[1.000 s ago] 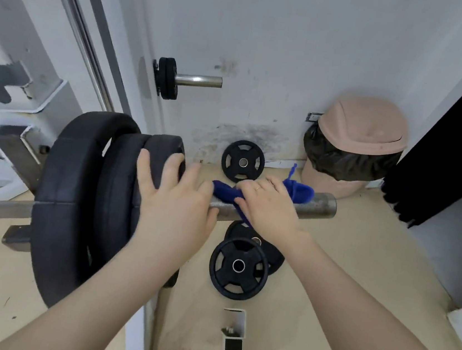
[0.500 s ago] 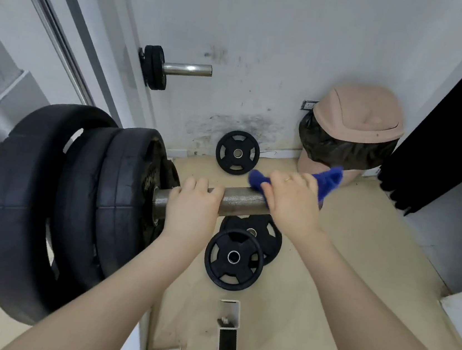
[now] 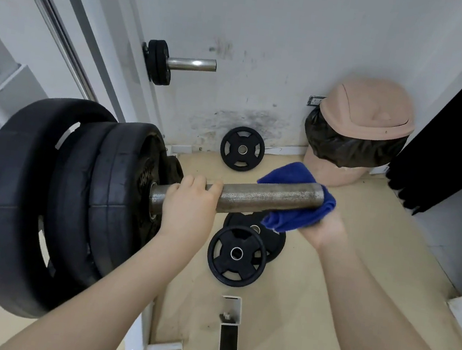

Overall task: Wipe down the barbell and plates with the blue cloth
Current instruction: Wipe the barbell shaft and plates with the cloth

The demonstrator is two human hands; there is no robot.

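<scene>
Three large black plates point(image 3: 54, 205) sitting loaded on barbell sleeve point(image 3: 268, 196), far left. Raised lettering showing on outermost plate face, too blurred to read. Left hand point(image 3: 191, 207) gripping sleeve just beside plates, fingers curling over top, pressed together. Right hand point(image 3: 319, 226) cupping blue cloth point(image 3: 295, 211) from below at sleeve's free end; cloth wrapping under and behind bar tip, fingers hidden inside cloth. Small plates point(image 3: 237, 255) lying on floor beneath bar. Pink bin point(image 3: 368, 110) standing against wall, right.
</scene>
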